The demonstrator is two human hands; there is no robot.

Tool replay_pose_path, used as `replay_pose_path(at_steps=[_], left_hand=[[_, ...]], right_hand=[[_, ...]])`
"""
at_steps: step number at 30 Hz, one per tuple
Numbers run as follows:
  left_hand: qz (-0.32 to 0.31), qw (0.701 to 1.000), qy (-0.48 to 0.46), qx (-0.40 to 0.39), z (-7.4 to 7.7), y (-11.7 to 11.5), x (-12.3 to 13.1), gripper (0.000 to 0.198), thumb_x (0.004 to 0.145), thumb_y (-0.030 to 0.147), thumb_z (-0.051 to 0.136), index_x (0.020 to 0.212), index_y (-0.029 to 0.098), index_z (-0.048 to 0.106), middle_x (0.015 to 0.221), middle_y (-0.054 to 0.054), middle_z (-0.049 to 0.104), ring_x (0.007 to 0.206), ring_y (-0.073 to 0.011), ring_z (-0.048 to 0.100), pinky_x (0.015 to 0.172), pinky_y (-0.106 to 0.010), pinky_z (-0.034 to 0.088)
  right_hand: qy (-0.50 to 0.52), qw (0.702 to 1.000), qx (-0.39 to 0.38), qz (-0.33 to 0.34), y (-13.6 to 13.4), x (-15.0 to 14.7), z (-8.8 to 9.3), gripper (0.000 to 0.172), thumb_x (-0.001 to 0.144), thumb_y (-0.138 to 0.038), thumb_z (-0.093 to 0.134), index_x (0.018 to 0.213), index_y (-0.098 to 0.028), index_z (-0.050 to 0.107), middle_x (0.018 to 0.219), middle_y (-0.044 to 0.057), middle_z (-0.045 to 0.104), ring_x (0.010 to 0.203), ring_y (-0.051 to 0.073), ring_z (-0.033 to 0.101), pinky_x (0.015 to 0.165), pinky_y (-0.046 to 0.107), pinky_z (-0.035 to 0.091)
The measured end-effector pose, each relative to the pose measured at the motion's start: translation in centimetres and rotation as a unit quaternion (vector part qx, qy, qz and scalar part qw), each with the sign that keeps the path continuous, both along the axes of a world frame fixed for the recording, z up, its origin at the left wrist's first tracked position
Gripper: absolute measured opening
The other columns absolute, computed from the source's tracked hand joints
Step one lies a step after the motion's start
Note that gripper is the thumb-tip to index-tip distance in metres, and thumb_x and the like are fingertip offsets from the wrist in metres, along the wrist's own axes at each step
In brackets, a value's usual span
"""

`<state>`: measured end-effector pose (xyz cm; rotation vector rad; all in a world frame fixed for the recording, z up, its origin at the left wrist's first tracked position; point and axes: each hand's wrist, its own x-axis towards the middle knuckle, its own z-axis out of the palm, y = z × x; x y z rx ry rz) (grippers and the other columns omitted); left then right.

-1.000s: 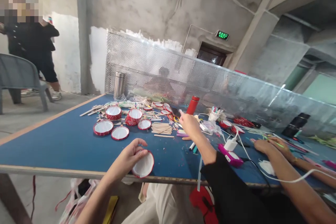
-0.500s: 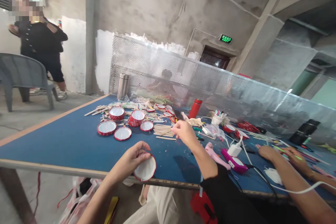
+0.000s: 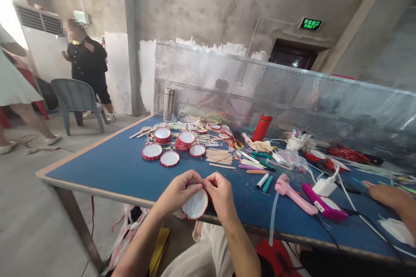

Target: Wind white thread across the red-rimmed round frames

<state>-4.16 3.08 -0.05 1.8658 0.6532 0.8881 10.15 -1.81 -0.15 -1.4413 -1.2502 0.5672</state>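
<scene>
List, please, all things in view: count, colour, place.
Held round piece: one, white and red, front centre
Other round pieces: several, same colours, centre and right
Wooden sticks: many, pale, centre
Bottles: two, silver and red, back
Pens: several, mixed colours, right
Glue gun: one, pink, right
Power strip: one, purple, beside glue gun
Table: one, blue, centre
Mesh screen: one, silver, behind table
Chair: one, grey, left
Exit sign: one, green, upper right
People: at least two, black and white clothes, left
Co-worker's arm: one, bare, right edge
Left grip, right grip: two, bare, front centre
</scene>
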Motion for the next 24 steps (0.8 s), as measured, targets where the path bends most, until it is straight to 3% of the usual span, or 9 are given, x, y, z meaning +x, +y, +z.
replay_pose_path(at_steps=[6,11,15,20,24], left_hand=[[0.034,0.999,0.018,0.009,-0.31,-0.04,0.32,0.02,0.082,0.035,0.055,0.076,0.016,0.058,0.069,0.002,0.056,0.063,-0.0123,0.048,0.055,-0.02,0.036],[0.034,0.999,0.009,0.012,-0.12,-0.3,0.45,0.021,0.08,0.034,0.059,0.092,0.018,0.055,0.06,0.007,0.047,0.055,-0.01,0.041,0.051,-0.019,0.031],[0.022,1.0,0.02,-0.008,0.28,-0.49,0.39,0.025,0.08,0.038,0.059,0.093,0.017,0.058,0.058,0.007,0.046,0.052,-0.0093,0.039,0.048,-0.019,0.028],[0.023,0.999,0.012,-0.025,0.11,-0.46,0.33,0.03,0.08,0.042,0.058,0.094,0.016,0.062,0.058,0.005,0.051,0.05,-0.009,0.041,0.046,-0.019,0.029],[0.023,0.999,-0.003,-0.029,-0.15,-0.4,0.31,0.028,0.082,0.04,0.057,0.09,0.014,0.064,0.071,-0.001,0.063,0.06,-0.0121,0.052,0.054,-0.02,0.038]], right_hand=[[0.027,0.999,0.009,0.022,-0.46,0.04,-0.01,0.016,0.072,-0.032,0.058,0.069,-0.016,0.056,0.064,0.0,0.06,0.059,0.013,0.054,0.055,0.022,0.042],[0.043,0.998,0.017,0.032,-0.43,-0.04,-0.1,0.016,0.071,-0.031,0.06,0.067,-0.017,0.055,0.061,-0.001,0.058,0.056,0.011,0.051,0.053,0.022,0.04],[0.069,0.995,0.021,0.063,-0.52,0.09,0.04,0.015,0.071,-0.03,0.06,0.066,-0.017,0.055,0.06,-0.002,0.058,0.055,0.011,0.05,0.052,0.021,0.04],[0.067,0.995,0.017,0.071,-0.6,0.2,0.04,0.013,0.071,-0.029,0.059,0.067,-0.017,0.055,0.06,-0.002,0.057,0.054,0.01,0.049,0.052,0.021,0.039],[0.065,0.995,0.027,0.076,-0.64,0.21,-0.09,0.015,0.073,-0.03,0.06,0.067,-0.017,0.053,0.058,-0.004,0.053,0.053,0.009,0.047,0.051,0.02,0.038]])
